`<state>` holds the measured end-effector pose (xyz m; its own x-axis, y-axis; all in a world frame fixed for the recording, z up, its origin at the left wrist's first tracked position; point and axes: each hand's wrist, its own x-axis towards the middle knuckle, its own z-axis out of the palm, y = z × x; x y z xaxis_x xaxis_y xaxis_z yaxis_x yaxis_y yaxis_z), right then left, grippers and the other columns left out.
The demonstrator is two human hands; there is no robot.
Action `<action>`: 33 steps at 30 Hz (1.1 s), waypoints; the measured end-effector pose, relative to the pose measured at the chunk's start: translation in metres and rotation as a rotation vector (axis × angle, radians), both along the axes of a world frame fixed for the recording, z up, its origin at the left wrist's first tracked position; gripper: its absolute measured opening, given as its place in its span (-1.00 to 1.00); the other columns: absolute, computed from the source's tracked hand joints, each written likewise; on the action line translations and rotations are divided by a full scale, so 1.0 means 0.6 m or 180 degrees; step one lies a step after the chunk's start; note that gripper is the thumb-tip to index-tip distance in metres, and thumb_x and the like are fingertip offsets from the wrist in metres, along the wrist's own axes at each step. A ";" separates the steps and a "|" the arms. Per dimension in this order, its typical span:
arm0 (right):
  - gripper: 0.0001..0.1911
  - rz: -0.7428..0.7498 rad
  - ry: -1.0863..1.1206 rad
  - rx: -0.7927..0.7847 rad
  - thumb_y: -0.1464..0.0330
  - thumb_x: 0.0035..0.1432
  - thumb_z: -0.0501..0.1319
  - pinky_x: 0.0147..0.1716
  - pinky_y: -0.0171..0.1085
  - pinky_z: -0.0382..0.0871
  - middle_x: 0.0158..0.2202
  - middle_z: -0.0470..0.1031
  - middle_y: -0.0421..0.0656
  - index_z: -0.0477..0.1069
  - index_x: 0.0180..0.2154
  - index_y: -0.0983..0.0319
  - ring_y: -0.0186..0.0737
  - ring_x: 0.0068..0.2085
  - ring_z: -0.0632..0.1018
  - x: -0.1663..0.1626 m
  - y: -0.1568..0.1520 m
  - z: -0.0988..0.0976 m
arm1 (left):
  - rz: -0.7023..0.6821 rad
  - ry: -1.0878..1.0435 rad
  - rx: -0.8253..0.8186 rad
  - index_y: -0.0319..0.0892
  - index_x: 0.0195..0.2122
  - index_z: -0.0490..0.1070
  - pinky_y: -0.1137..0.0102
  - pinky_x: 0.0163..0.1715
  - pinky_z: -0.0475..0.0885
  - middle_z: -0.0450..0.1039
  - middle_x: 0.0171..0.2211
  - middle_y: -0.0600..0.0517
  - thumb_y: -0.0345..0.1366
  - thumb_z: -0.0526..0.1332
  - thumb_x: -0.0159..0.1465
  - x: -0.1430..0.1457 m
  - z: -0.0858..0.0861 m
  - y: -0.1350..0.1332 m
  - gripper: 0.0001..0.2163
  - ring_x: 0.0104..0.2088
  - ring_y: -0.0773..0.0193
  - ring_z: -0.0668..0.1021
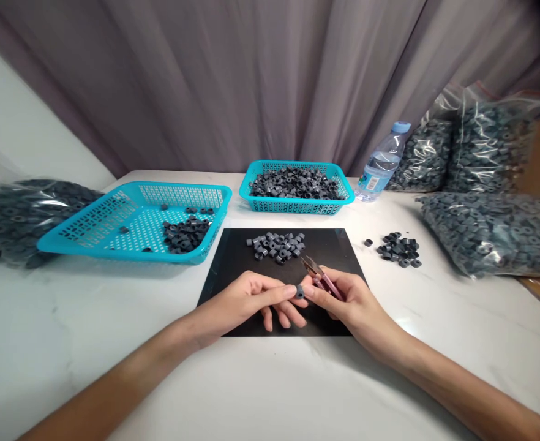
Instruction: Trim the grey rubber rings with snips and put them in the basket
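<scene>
My left hand [270,300] pinches a small dark grey ring-shaped part [300,292] between thumb and forefinger, its other fingers hanging loosely below. Against the same part rests the thumb of my right hand [343,294]. That hand is closed around a pair of small nippers [321,278] with pinkish handles, jaws pointing up and to the left. Both hands are above a black mat [233,263]. Just beyond them on the mat lies a pile of similar grey rings [277,246].
A blue basket [132,254] with some rings stands left; a fuller blue basket [297,205] is at the back. To the right are loose rings [399,250], a water bottle [382,162] and bulging bags of rings [495,233]. Another bag [31,214] lies far left.
</scene>
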<state>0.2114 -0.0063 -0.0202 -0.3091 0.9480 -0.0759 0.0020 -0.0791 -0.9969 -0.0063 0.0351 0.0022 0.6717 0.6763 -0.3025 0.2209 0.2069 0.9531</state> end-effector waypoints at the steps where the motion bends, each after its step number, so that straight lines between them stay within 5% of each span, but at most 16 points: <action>1: -0.62 0.0007 -0.0007 0.0012 0.03 0.27 0.31 -0.45 -0.29 0.03 -0.45 0.29 -0.29 0.44 -0.31 0.22 -0.39 -0.45 0.15 0.000 0.000 0.000 | -0.0009 -0.0005 0.0002 -0.25 -0.11 0.68 0.51 -0.48 0.43 0.74 -0.25 -0.17 -0.11 0.23 0.42 0.000 0.000 0.001 -0.68 -0.35 0.25 0.65; 20: -0.68 0.0097 0.0058 0.0194 0.10 0.32 0.29 -0.32 -0.30 0.15 -0.37 0.41 -0.25 0.45 -0.29 0.23 -0.33 -0.33 0.32 -0.001 0.001 0.001 | -0.0041 -0.0021 -0.0028 -0.21 -0.06 0.69 0.54 -0.48 0.44 0.74 -0.26 -0.15 -0.10 0.26 0.40 -0.001 0.004 0.001 -0.68 -0.35 0.28 0.65; 33: -0.64 0.0067 -0.0010 0.0155 0.06 0.31 0.28 -0.39 -0.29 0.08 -0.44 0.30 -0.29 0.41 -0.31 0.23 -0.36 -0.40 0.22 -0.001 -0.002 0.006 | -0.0042 -0.0072 0.0005 -0.17 -0.05 0.69 0.55 -0.48 0.43 0.74 -0.26 -0.13 -0.09 0.24 0.42 -0.002 0.001 0.003 -0.69 -0.35 0.30 0.66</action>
<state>0.2107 -0.0075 -0.0167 -0.3288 0.9439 -0.0309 0.0064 -0.0305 -0.9995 -0.0073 0.0368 0.0026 0.6871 0.6679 -0.2860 0.2020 0.2025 0.9582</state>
